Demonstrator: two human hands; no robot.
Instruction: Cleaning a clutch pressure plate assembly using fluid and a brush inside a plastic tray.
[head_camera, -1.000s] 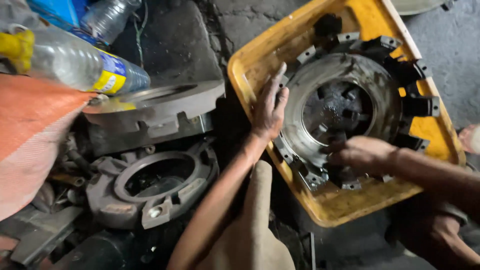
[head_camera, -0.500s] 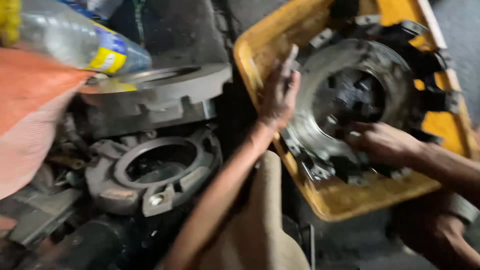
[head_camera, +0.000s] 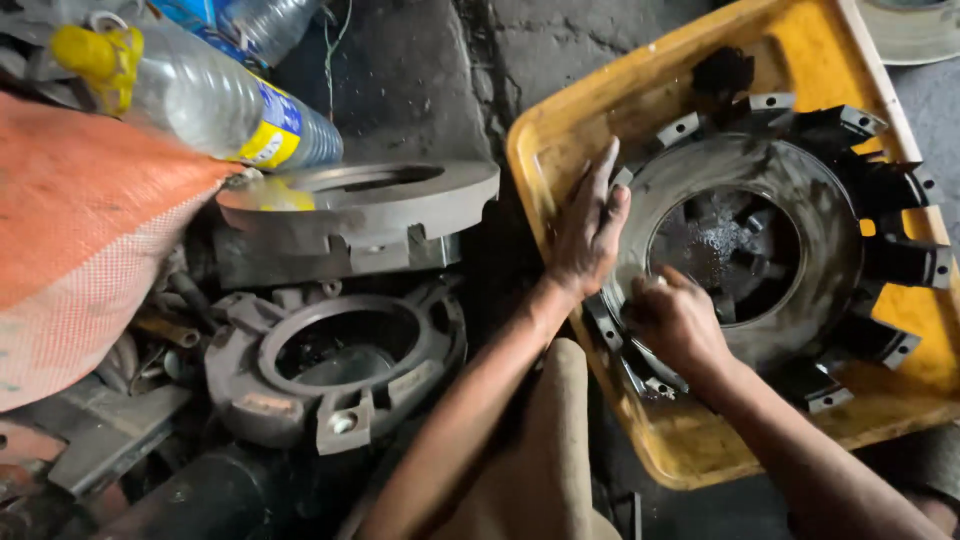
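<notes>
Two plastic bottles (head_camera: 215, 105), three round metal clutch parts (head_camera: 750, 250), one yellow tray (head_camera: 590, 130), one orange sack (head_camera: 80, 240).

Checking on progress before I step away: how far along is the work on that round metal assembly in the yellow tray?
Done: the round metal assembly sits in the yellow tray, wet and greasy.
In hand: the left hand and right hand press its near rim.
Left: two more castings lie outside, untouched.

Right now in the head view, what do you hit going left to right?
Orange sack → plastic bottle → grey metal ring housing → left hand → right hand → round clutch plate in the yellow tray.
</notes>
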